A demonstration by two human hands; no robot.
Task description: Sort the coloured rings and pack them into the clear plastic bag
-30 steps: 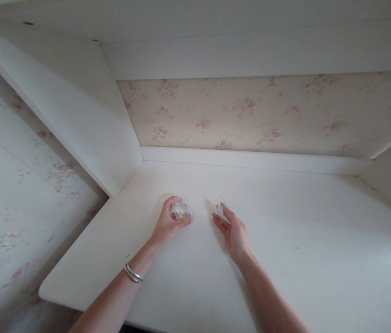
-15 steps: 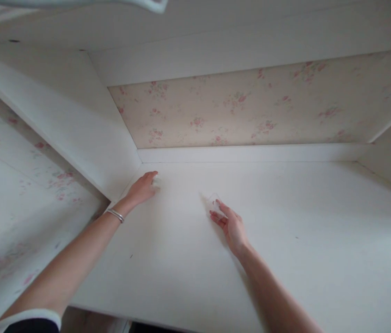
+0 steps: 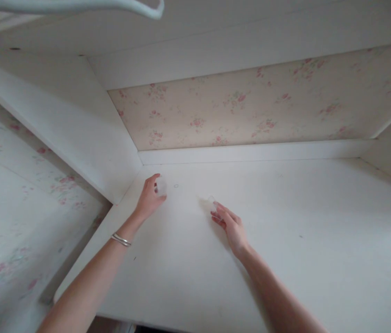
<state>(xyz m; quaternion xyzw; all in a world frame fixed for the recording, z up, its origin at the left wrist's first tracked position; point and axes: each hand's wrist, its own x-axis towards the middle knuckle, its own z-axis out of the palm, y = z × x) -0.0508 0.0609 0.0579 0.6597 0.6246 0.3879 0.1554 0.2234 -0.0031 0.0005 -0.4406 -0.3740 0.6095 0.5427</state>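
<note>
My left hand [image 3: 149, 198], a silver bangle on its wrist, is curved around a small clear, rounded object [image 3: 161, 186] near the back left corner of the white desktop [image 3: 188, 268]. Thumb and fingers lie on either side of it. To the right, my right hand [image 3: 230, 227] pinches a small clear, see-through piece [image 3: 211, 200] with a visible straight edge, just over the desktop. Its exact kind I cannot make out, as the fingers cover part of it.
A white side panel [image 3: 70, 115] rises at the left, and a white shelf [image 3: 216, 27] hangs overhead. Floral wallpaper [image 3: 237, 108] covers the back wall above a white strip [image 3: 251, 152]. A white curved bar [image 3: 112, 4] crosses the top left. Small dark marks dot the desktop.
My left hand has turned and shifted slightly right, so the clear rounded object in it shows better. My right hand has barely moved. The view has shifted slightly.
</note>
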